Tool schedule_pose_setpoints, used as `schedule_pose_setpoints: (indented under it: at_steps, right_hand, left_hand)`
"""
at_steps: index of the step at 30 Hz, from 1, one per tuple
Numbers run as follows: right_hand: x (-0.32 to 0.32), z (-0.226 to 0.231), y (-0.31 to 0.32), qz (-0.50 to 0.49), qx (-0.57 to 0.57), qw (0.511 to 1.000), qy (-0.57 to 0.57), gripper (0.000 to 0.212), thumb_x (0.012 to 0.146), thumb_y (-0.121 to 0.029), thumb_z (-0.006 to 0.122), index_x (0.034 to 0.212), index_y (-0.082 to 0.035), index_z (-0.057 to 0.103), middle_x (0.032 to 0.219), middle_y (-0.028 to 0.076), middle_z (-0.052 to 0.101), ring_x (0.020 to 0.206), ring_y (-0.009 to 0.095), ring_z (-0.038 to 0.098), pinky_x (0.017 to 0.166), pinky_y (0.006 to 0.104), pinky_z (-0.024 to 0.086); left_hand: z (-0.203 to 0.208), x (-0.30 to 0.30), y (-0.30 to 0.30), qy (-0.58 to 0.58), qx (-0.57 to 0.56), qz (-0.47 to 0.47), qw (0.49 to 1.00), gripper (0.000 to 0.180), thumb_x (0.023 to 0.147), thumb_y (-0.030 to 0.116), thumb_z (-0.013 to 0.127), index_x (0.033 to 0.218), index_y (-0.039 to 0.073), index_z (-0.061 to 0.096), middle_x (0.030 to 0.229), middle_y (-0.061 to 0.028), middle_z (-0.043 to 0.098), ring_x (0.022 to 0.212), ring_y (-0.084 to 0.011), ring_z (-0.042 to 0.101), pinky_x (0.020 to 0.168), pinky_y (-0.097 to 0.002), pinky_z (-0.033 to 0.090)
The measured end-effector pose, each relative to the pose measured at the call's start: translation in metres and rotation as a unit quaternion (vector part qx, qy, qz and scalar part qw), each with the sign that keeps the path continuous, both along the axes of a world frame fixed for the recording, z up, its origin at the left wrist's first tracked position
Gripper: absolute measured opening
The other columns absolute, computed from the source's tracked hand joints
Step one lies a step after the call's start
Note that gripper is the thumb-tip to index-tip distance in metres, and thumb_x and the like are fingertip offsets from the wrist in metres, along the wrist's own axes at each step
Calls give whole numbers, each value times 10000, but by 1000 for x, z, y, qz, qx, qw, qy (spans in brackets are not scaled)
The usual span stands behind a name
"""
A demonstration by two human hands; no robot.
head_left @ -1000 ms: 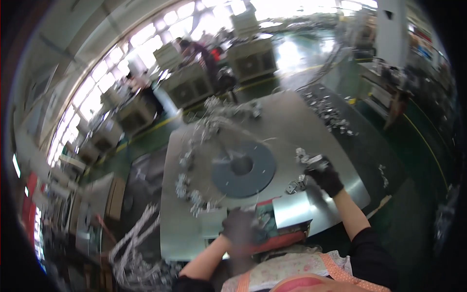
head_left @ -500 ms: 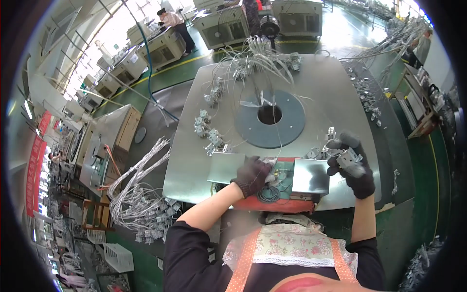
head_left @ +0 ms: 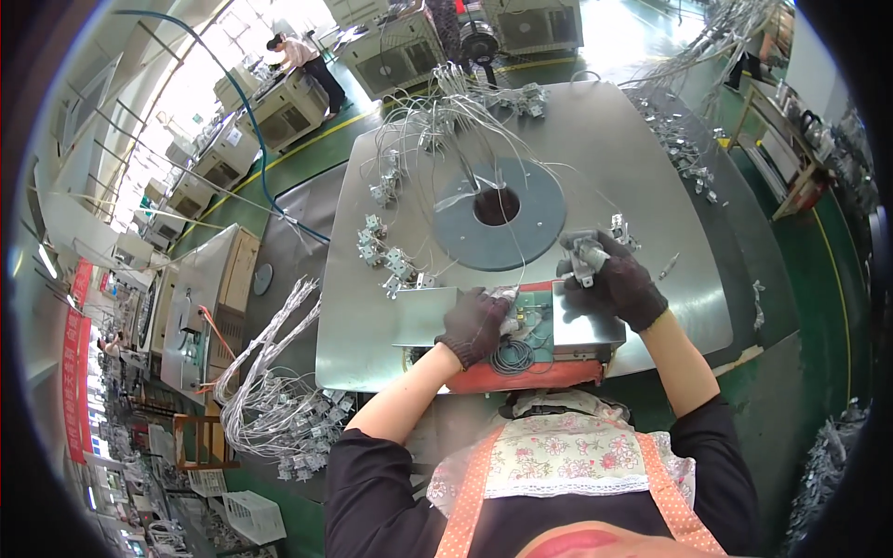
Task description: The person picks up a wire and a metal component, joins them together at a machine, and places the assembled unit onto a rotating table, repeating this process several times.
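My left hand (head_left: 473,327), in a dark knit glove, is closed at the left part of a red-based fixture (head_left: 526,377). Its fingers pinch a small pale piece (head_left: 508,314), too blurred to name, with a thin wire leading up from it. A green board (head_left: 538,302) and a coil of grey cable (head_left: 512,357) lie beside that hand. Above the shiny right plate (head_left: 577,325) of the fixture, my gloved right hand (head_left: 621,286) is closed around a small silver metal bracket part (head_left: 586,257). The hand hides part of it.
The metal tabletop (head_left: 670,325) carries a grey disc (head_left: 549,219) with a central hole. Several wired metal parts (head_left: 395,265) lie along its left, and more wires (head_left: 456,107) at the back. A cable bundle (head_left: 279,418) lies at left, and a wooden-framed rack (head_left: 777,153) stands at right.
My right hand has moved left with the bracket part, from the table's right side to over the right plate. My left hand stays at the fixture. The view has shifted slightly.
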State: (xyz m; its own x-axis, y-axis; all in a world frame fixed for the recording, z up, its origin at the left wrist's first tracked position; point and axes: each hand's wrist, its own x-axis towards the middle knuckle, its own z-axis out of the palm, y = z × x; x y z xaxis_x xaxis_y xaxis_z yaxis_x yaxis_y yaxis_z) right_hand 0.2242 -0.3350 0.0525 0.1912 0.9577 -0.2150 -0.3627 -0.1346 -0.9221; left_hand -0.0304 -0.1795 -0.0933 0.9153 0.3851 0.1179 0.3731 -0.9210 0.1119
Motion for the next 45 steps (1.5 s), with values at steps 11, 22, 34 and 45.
schedule_pose_setpoints:
  at_steps: [11,22,34,45]
  right_hand:
    - [-1,16,-7,71,177,966,172,814,940,-415,681,1571,-42,326,1375,203,577,1207,307,647,1058,480,536]
    - [-6,-2,-9,61,204,969,129,770,868,-328,757,1506,-55,423,1227,151,628,1018,199,678,935,381,591]
    - [-7,-15,-1,31,190,969,153,698,873,-221,743,1485,-64,449,1213,133,635,995,194,673,879,373,601]
    - [-14,7,0,2,129,989,-79,678,814,76,741,1429,-77,499,1222,64,603,995,171,670,873,322,585]
  left_hand:
    - [59,11,-12,-21,-16,-34,999,577,884,363,698,1340,30,583,1284,-186,664,1220,-350,616,1088,-492,428]
    - [54,8,-13,-46,-19,-48,998,515,926,340,661,1312,6,600,1254,-214,673,1198,-377,627,1081,-494,439]
    - [52,7,-11,-62,-30,-44,997,526,931,350,667,1325,8,596,1267,-215,669,1205,-379,623,1084,-497,433]
    - [46,7,-9,29,-66,16,997,594,843,390,701,1318,43,623,1306,-201,645,1247,-359,576,1106,-479,415]
